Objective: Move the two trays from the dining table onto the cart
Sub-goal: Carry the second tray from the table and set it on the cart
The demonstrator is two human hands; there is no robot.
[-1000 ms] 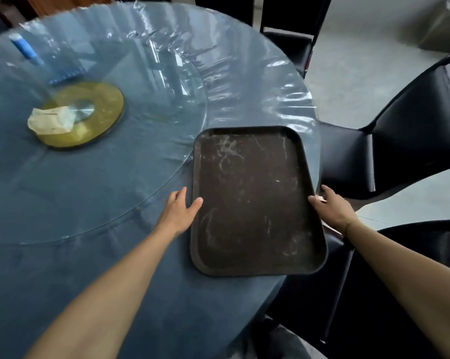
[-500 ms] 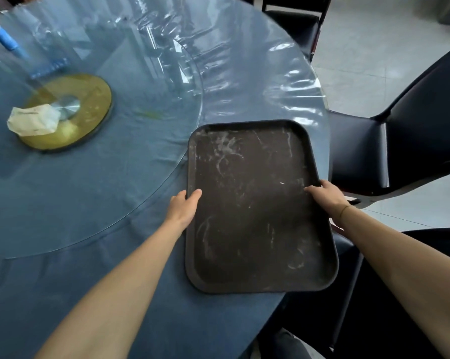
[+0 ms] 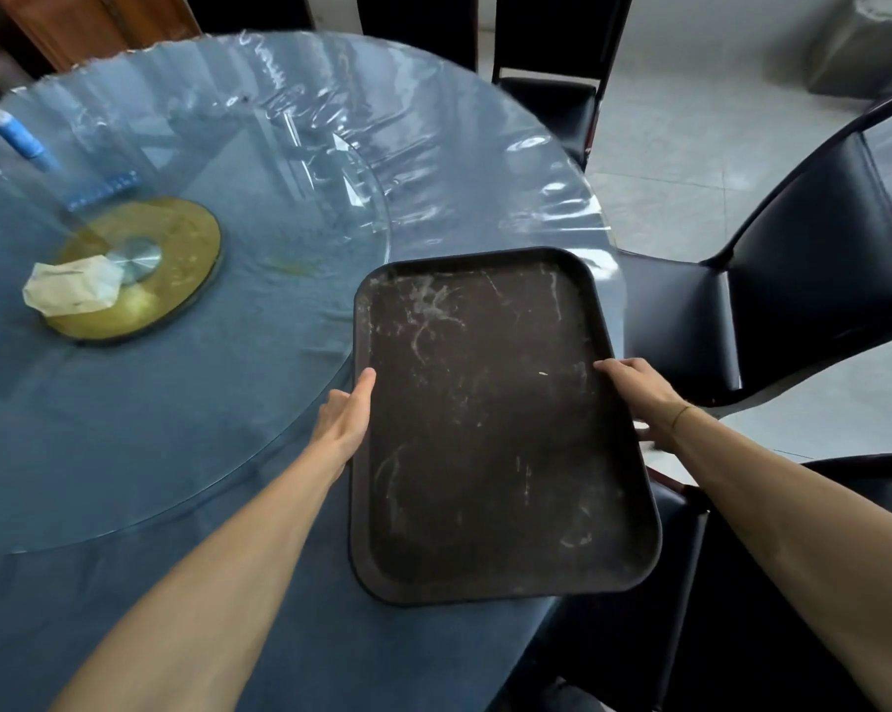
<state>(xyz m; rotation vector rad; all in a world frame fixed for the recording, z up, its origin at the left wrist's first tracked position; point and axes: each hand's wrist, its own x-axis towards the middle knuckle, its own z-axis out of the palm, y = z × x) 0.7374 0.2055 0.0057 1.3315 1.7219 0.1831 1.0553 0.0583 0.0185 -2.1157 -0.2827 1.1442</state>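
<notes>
A dark brown scratched tray [image 3: 490, 429] lies at the right edge of the round dining table [image 3: 125, 583], its near corner past the table's rim. My left hand [image 3: 346, 421] grips the tray's left rim, thumb on top. My right hand [image 3: 639, 398] holds the right rim with fingers wrapped over it. Only one tray shows from above; I cannot tell whether another lies under it. No cart is in view.
A glass turntable [image 3: 187, 377] with a gold hub [image 3: 135, 267] covers the table's middle; a crumpled napkin [image 3: 71, 287] and a blue-capped object [image 3: 15, 138] rest on it. Black chairs stand at right [image 3: 772, 280], behind the table [image 3: 551, 95] and near me [image 3: 741, 608].
Both hands went from beside the tray to gripping its side rims. The tray has shifted toward me, past the table's edge.
</notes>
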